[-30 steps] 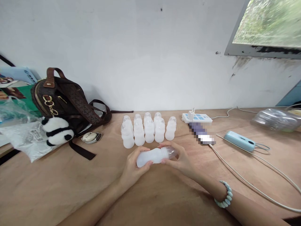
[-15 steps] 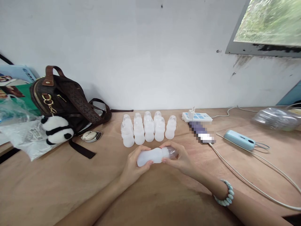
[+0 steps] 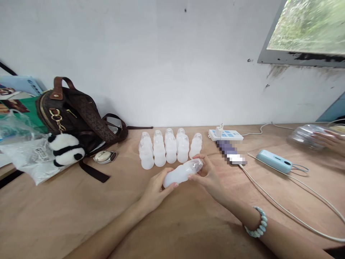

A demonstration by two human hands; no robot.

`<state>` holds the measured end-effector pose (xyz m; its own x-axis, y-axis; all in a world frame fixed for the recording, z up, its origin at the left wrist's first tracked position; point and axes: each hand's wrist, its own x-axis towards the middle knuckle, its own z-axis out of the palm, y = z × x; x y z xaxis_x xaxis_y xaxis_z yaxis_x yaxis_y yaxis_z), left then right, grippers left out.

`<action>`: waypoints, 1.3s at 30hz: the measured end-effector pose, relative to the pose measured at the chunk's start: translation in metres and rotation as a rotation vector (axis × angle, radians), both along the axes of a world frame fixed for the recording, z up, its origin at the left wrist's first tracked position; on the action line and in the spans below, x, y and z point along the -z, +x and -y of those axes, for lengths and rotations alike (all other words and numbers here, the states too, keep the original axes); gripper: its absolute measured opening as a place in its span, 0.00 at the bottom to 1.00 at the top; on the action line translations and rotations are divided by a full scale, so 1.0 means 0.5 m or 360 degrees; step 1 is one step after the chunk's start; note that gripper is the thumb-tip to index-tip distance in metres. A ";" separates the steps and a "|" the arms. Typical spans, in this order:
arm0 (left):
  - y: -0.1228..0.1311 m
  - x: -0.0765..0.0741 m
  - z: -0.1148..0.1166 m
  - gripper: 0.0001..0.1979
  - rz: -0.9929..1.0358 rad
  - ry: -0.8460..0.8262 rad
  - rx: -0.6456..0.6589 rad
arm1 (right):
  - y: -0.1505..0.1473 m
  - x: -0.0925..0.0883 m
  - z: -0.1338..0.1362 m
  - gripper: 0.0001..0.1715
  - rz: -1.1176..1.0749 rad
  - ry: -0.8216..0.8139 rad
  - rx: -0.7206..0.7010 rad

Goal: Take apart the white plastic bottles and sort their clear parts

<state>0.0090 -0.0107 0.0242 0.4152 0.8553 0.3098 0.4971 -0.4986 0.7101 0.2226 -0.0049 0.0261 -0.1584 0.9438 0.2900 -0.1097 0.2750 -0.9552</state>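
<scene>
A white plastic bottle (image 3: 181, 173) with a clear cap is held tilted between both hands above the wooden table (image 3: 67, 212), its capped end up and to the right. My left hand (image 3: 156, 189) wraps the bottle's base. My right hand (image 3: 207, 176), with a bead bracelet on its wrist, pinches the clear cap end. Just behind stands a cluster of several like white bottles (image 3: 169, 149), upright in two rows.
A brown bag (image 3: 78, 115) with a panda toy (image 3: 66, 149), a mouse and plastic bags lie at the left. A power strip (image 3: 225, 135), a blue device (image 3: 274, 161) and cables lie at the right. Another person's hand (image 3: 327, 139) touches a clear plastic package at the far right.
The held bottle has tilted from lying level to slanting, cap end raised toward the standing bottles. Another person's hand has come into view at the far right.
</scene>
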 end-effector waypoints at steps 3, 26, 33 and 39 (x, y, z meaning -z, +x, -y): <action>0.004 0.005 0.001 0.16 -0.0165 0.0008 0.0154 | -0.006 0.005 0.002 0.30 -0.0009 0.0053 -0.0057; 0.003 0.020 0.006 0.31 -0.0639 0.0167 0.0391 | 0.100 -0.003 -0.084 0.15 0.1351 0.0243 0.0695; 0.004 0.020 0.007 0.30 -0.0597 0.0199 0.0401 | 0.104 0.015 -0.092 0.12 0.1227 0.0268 0.0675; 0.005 0.019 0.006 0.29 -0.0586 0.0189 0.0405 | 0.101 0.047 -0.115 0.08 0.1131 0.0258 0.0644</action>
